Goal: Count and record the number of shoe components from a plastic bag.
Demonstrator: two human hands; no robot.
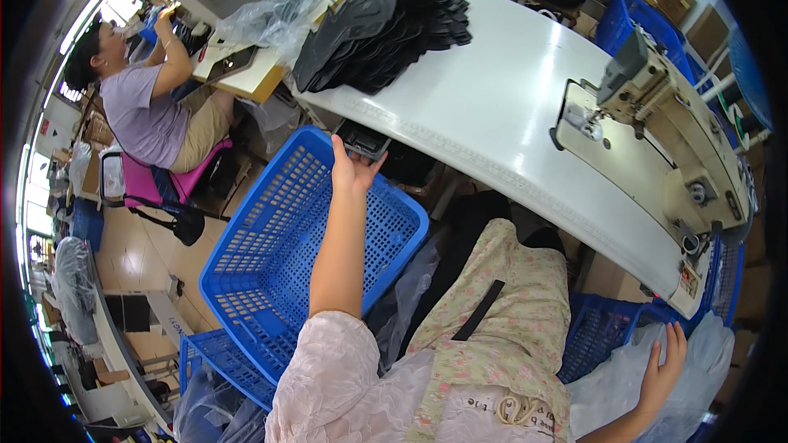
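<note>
My left hand (355,171) reaches out to a small black drawer (362,139) below the table's front edge. Its thumb and fingers are spread around the drawer's front and grip it; part of the fingers is hidden. Beneath my left forearm stands a blue plastic basket (215,275) with perforated walls, tilted. Low on the right, my right hand (663,369) holds nothing, its fingers stretched out beside clear plastic bags (698,361). A pile of flat black pieces (386,33) lies on the white tabletop (492,74), above the drawer.
A sewing machine (665,131) stands at the table's right end. Another person (152,107) sits at the left on a pink chair (144,176). More blue baskets (603,332) are under the table's right side and at the back. A lower blue basket (226,361) sits at the left.
</note>
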